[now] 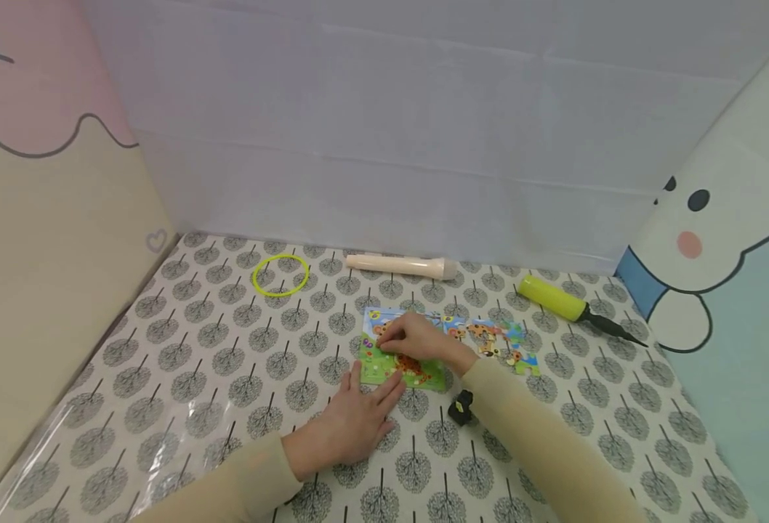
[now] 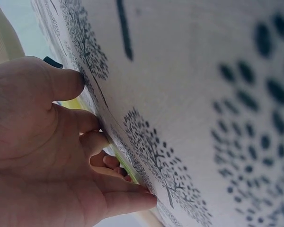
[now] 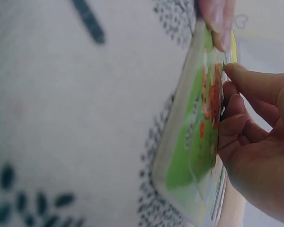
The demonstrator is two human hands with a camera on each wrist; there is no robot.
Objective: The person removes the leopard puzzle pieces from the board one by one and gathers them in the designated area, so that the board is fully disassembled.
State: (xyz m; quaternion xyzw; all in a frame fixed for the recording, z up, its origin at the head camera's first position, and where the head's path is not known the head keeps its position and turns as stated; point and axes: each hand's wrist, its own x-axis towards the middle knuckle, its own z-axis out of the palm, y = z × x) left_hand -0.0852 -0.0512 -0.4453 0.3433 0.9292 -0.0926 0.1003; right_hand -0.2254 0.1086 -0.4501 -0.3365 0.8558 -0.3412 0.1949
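A jigsaw puzzle board [image 1: 371, 372] with a green and blue animal picture lies flat on the patterned tabletop in the head view. Over its middle, my right hand [image 1: 419, 338] has curled fingers, with thumb and forefinger pinched at the surface on a puzzle piece that the hand mostly hides. The board's green corner [image 3: 184, 165] shows close in the right wrist view. My left hand [image 1: 358, 418] rests at the near edge with fingers spread and fairly straight, fingertips touching the board. Loose puzzle pieces [image 1: 518, 357] lie right of the board, partly joined or close together.
Behind the board lies a pale pink flashlight [image 1: 397, 266], with a thin yellow ring [image 1: 254, 278] to its left. A yellow hand pump [image 1: 551, 298] with a black nozzle lies at right. A small black object [image 1: 461, 408] sits beside the right forearm. Printed sheets wall three sides.
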